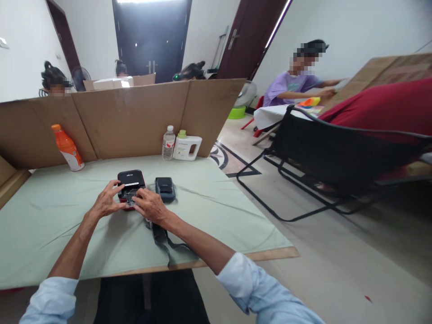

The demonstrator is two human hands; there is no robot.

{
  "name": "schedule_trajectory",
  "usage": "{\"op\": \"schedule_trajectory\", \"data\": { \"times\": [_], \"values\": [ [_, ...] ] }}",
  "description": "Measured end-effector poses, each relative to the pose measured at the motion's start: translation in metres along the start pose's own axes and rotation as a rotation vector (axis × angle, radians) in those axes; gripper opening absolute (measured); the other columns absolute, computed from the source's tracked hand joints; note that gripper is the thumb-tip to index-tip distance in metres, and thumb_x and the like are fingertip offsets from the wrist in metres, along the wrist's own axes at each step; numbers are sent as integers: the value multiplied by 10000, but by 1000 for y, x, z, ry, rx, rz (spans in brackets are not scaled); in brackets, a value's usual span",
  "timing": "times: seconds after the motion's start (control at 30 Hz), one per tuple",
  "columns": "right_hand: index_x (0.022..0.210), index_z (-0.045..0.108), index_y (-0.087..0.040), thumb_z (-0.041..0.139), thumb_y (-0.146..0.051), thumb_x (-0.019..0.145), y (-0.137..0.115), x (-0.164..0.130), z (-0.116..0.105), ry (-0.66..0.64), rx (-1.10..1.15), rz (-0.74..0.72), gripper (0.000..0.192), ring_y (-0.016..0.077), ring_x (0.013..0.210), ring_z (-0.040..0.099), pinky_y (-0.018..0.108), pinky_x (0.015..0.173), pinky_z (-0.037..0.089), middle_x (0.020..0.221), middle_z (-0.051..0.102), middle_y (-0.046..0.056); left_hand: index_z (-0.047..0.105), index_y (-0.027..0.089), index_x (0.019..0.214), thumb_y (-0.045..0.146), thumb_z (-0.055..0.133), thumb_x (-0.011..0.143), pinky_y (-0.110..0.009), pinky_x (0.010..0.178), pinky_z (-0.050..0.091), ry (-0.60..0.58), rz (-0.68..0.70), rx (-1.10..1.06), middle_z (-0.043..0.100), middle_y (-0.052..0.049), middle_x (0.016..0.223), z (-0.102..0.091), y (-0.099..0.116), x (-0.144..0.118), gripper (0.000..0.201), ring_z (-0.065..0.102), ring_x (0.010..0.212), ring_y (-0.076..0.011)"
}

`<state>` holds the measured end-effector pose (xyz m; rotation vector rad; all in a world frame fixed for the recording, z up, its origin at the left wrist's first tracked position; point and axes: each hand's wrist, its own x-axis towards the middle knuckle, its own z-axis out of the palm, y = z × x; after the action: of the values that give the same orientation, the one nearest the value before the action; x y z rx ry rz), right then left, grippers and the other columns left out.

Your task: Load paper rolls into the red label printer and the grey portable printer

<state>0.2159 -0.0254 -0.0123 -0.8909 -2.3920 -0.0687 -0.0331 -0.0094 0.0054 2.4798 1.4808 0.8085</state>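
A small black case with a red edge [131, 177] lies on the pale green cloth, its lid raised at the back and small print on it. My left hand [108, 200] grips the left side of this case, thumb at the front and fingers near the lid. Over the right part of the open case, my right hand [148, 204] has its fingers bent and pressed together; whatever they hold, if anything, is hidden. Right of the case sits a dark pouch-like box [165, 189]. A black strap [165, 240] trails from under my right wrist toward the table edge.
A cardboard screen [135, 119] stands along the table's back. Before it are an orange bottle [69, 148], a clear water bottle [168, 144] and a white jug [186, 148]. A black folding chair [324, 157] stands right; a person in purple [286, 87] sits beyond.
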Motion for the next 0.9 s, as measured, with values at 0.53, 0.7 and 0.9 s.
{"op": "schedule_trajectory", "data": {
  "times": [0.53,0.7,0.9],
  "values": [
    [1498,520,-185,708,-384,946,45,-5,5,-60,208,242,617,273,1267,586,420,1070,502,1377,610,157,611,318,1435,499,844,761,-449,1074,551,63,-104,78,529,-108,1486,20,-2,-11,735,608,1302,-327],
    [1475,536,-158,712,-379,946,46,-6,8,-37,221,228,600,276,1273,588,416,1070,512,1373,613,168,624,318,1420,504,850,756,-432,1064,556,65,-109,59,532,-103,1477,21,-2,-10,726,611,1296,-319],
    [1444,563,-190,703,-408,952,50,-7,14,-18,243,223,556,277,1259,603,430,1065,527,1347,622,153,632,297,1407,471,832,778,-457,1056,560,45,-109,30,513,-106,1485,22,-3,-10,682,602,1307,-321]
  ]
}}
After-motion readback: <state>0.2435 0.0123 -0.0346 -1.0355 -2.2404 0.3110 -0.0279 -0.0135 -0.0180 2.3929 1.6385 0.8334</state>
